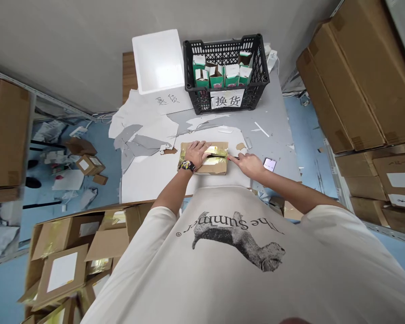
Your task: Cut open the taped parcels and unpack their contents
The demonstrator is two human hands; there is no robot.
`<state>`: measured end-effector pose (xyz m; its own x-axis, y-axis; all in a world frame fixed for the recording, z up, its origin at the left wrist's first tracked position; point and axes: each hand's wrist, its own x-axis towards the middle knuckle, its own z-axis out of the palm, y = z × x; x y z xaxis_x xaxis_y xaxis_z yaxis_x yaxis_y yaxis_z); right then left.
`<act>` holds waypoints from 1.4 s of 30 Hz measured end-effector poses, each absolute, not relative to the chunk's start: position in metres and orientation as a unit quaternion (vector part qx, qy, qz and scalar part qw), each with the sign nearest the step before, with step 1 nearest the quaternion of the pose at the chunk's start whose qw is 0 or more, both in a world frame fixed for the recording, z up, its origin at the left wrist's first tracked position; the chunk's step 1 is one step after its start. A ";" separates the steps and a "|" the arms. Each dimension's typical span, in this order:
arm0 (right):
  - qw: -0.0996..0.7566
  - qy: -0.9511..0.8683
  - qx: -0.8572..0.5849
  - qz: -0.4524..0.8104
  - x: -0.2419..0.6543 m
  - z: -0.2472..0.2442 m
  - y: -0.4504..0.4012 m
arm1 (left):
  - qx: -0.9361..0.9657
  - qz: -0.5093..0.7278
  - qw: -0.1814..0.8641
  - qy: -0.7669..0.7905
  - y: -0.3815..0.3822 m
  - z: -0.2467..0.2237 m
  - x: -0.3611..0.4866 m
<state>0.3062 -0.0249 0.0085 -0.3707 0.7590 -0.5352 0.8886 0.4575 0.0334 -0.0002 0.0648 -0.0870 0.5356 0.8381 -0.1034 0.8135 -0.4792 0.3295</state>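
Observation:
A small brown cardboard box (202, 168), with yellowish tape and a white label on top, lies on the white-covered table. My left hand (196, 153) rests flat on the left part of the box, fingers stretched out, a dark patterned watch at the wrist. From the right, my right hand (248, 164) is closed around a slim knife (218, 156). Its dark blade lies across the taped top of the box, the tip close to my left hand. The grip is mostly hidden in my fingers.
A black crate (197, 103) with several green-and-white cartons stands at the back, beside a white foam tray (158, 63). Right of the box lies a phone (269, 164). Torn paper scraps (145, 146) cover the table's left. A large carton (37, 225) of opened boxes stands lower left.

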 end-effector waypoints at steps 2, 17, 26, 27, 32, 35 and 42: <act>0.245 0.819 0.503 -0.128 0.317 0.007 -0.027 | 0.859 0.033 0.174 0.481 0.068 -0.086 0.000; 0.235 0.777 0.558 -0.173 0.337 0.009 -0.049 | 0.864 0.020 0.159 0.477 0.062 -0.094 0.004; 0.227 0.789 0.548 -0.161 0.343 0.015 -0.022 | 0.877 0.008 0.167 0.450 0.070 -0.093 0.023; 0.225 0.795 0.542 -0.155 0.344 0.017 -0.016 | 0.877 0.008 0.164 0.451 0.071 -0.093 0.024; 0.216 0.824 0.499 -0.160 0.337 0.018 0.010 | 0.879 0.013 0.155 0.450 0.066 -0.091 0.025; 0.223 0.833 0.476 -0.173 0.331 0.015 0.015 | 0.877 0.022 0.154 0.454 0.063 -0.092 0.025; 0.254 0.829 0.468 -0.170 0.308 0.025 0.023 | 0.874 0.035 0.162 0.458 0.060 -0.095 0.026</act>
<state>0.3081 0.0226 0.0247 -0.4335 0.6893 -0.5805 0.8622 0.5047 -0.0446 0.0257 0.0595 -0.0954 0.5786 0.8109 -0.0880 0.7885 -0.5284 0.3147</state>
